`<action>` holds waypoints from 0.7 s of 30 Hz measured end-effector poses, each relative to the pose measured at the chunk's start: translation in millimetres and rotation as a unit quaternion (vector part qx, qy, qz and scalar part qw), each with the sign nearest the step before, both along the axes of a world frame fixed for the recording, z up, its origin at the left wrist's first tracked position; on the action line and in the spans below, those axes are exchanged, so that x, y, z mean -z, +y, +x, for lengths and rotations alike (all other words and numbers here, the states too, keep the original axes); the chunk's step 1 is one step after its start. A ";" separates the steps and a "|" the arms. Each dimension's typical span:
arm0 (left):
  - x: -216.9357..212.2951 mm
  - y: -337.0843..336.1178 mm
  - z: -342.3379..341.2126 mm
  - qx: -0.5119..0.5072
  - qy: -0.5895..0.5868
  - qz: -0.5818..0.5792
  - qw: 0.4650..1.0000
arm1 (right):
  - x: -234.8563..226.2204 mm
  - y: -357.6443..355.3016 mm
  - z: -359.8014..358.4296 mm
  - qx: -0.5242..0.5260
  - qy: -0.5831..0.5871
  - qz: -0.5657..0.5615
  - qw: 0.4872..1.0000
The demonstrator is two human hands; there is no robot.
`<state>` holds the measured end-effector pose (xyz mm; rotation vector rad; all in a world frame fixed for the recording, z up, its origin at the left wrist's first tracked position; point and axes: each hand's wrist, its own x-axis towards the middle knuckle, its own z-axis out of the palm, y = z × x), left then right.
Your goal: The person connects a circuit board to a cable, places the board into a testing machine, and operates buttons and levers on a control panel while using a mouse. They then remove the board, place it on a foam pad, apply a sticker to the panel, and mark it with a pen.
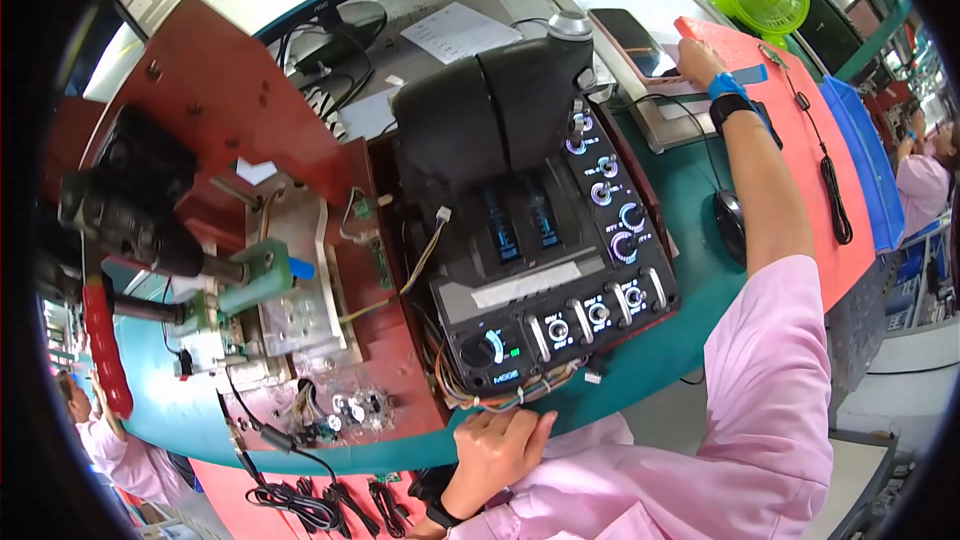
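At the centre of the frame, a large black throttle control unit (pixel 540 230) with lit blue dials sits on a teal workbench (pixel 690 310), loose wiring (pixel 480 395) trailing from its front edge. To its left stands a red test fixture (pixel 250 140) with a clamp lever. The left hand (pixel 497 447), lower centre, is curled closed just beside the wiring, gripping nothing visible. The right hand (pixel 698 60), upper right, reaches well away to a red tray (pixel 800 140); whether it holds anything cannot be told. The work looks paused mid-test, and any next move likely needs both hands back at the unit.
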<state>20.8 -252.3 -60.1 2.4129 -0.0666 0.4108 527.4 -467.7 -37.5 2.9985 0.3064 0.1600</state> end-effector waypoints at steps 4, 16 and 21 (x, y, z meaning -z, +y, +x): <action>-2.0 -4.5 2.9 0.008 -0.034 0.001 0.999 | -43.8 -29.9 -39.4 -0.020 -0.029 0.020 0.999; 4.0 0.0 1.3 -0.017 -0.083 -0.005 0.996 | -101.4 -14.8 -384.8 -0.296 -0.109 0.423 0.849; 3.2 14.0 -7.6 -0.031 -0.091 -0.048 0.994 | -62.0 64.8 -417.0 -0.267 -0.042 0.584 0.766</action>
